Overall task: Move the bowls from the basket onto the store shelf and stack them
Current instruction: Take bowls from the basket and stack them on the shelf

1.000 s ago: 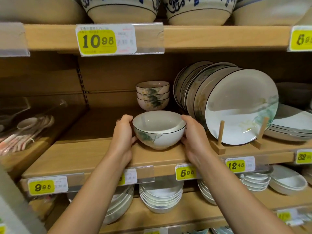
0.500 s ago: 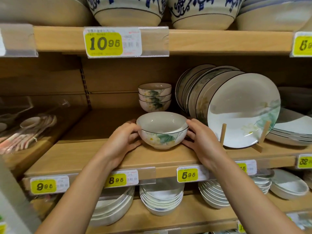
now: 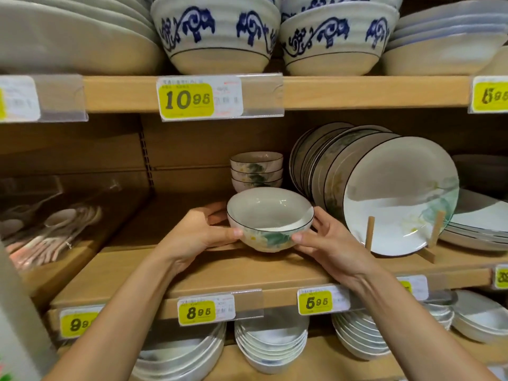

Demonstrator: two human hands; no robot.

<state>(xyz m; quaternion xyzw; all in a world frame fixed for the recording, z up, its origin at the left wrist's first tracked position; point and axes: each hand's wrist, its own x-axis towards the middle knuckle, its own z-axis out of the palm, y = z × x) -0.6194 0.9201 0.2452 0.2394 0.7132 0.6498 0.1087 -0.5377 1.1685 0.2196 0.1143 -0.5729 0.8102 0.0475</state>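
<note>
Cupping the bowl (image 3: 270,219) between them, left hand (image 3: 198,234) and right hand (image 3: 327,243) grip its opposite sides.

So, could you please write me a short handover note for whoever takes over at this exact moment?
Left hand: grips the bowl on its left side.
Right hand: grips the bowl's right side.
Bowl: at the front of the middle shelf, just in front of the stack and left of the plates. I cannot tell whether it rests on the board.
Done: three matching bowls are stacked at the back.
Left: probably set this bowl on the stack. The basket is out of view, so the number remaining is unknown.
</note>
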